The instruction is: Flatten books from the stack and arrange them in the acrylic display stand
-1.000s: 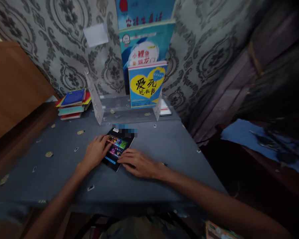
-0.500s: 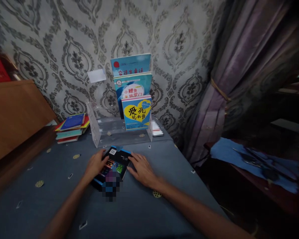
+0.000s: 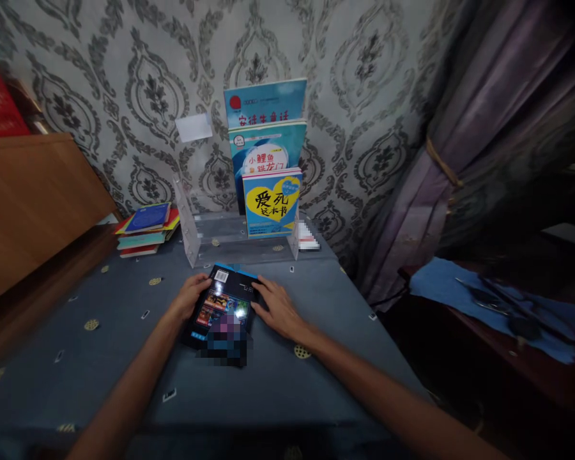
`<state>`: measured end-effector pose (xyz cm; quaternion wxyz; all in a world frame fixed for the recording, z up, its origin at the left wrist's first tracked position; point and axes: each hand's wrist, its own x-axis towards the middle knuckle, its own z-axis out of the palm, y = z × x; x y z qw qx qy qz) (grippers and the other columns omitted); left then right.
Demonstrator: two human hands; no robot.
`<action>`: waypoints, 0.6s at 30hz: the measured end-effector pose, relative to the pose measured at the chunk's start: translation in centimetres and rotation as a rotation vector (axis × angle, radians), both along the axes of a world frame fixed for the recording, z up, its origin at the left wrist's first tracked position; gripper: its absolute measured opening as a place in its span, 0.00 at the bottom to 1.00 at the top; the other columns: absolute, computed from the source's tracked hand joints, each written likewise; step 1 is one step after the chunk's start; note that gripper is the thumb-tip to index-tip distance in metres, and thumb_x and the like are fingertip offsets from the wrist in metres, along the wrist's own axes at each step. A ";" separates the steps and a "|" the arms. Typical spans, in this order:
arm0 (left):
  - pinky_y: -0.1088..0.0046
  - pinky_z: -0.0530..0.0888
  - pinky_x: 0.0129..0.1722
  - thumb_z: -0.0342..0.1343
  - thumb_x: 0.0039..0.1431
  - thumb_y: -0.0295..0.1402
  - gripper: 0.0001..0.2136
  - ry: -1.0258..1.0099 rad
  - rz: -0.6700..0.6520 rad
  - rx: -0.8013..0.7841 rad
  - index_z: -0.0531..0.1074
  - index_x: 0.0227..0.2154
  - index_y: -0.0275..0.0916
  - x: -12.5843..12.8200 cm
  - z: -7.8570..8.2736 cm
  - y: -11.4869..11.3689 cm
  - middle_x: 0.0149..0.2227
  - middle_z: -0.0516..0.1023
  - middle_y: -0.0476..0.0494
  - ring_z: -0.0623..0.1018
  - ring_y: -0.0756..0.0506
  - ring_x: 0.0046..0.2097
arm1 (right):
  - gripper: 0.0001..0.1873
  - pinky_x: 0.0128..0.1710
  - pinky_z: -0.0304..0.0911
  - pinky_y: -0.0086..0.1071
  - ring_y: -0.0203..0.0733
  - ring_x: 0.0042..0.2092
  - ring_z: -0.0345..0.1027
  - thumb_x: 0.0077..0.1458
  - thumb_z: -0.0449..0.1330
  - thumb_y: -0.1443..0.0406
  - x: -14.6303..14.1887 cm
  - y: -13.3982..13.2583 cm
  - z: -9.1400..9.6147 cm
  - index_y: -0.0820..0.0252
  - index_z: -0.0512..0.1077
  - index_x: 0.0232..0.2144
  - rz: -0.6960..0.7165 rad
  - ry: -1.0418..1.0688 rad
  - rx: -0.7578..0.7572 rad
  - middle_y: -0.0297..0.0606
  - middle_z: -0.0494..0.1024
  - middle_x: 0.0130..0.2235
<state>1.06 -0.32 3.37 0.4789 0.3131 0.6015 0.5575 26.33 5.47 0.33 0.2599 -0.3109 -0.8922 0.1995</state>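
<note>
A dark book with bright coloured panels on its cover [image 3: 223, 306] is raised at its far end off the grey tablecloth [image 3: 124, 358]. My left hand [image 3: 190, 297] grips its left edge with curled fingers. My right hand [image 3: 276, 308] holds its right edge, fingers closed along the side. Behind it stands a clear acrylic book stand [image 3: 199, 239] with three books upright in tiers: a yellow-heart book [image 3: 272, 203] in front, a teal book [image 3: 267, 145] behind it, and a blue book [image 3: 264, 102] at the back.
A stack of colourful books [image 3: 146, 229] lies at the back left beside a wooden cabinet [image 3: 33, 198]. Patterned wallpaper [image 3: 124, 83] backs the table. A purple curtain [image 3: 464, 147] hangs to the right, above blue cloth [image 3: 483, 300] on a dark surface.
The dark book went from lying flat under both hands to being gripped at its sides and tilted up. My view rose and pulled back, showing more wall and curtain.
</note>
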 end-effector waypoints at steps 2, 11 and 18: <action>0.73 0.72 0.27 0.69 0.40 0.37 0.16 -0.030 0.002 0.018 0.70 0.28 0.38 0.2 0.2 -0.1 0.22 0.75 0.52 0.76 0.48 0.24 | 0.25 0.62 0.58 0.56 0.55 0.66 0.58 0.62 0.57 0.62 0.0 0.2 -0.3 0.60 0.66 0.60 -0.010 0.059 -0.036 0.53 0.62 0.66; 0.73 0.74 0.30 0.72 0.37 0.39 0.21 -0.137 0.069 0.182 0.71 0.32 0.37 2.0 1.5 0.7 0.25 0.79 0.52 0.78 0.48 0.26 | 0.25 0.29 0.70 0.33 0.39 0.30 0.73 0.58 0.58 0.61 -0.2 1.4 0.0 0.59 0.61 0.56 0.012 0.460 -0.651 0.32 0.76 0.30; 0.74 0.73 0.32 0.71 0.41 0.43 0.20 -0.119 0.094 0.368 0.71 0.33 0.38 4.4 3.5 1.7 0.28 0.79 0.52 0.78 0.49 0.28 | 0.24 0.21 0.66 0.25 0.40 0.33 0.74 0.46 0.69 0.52 1.0 2.2 1.9 0.58 0.72 0.43 0.097 0.724 -1.080 0.36 0.78 0.33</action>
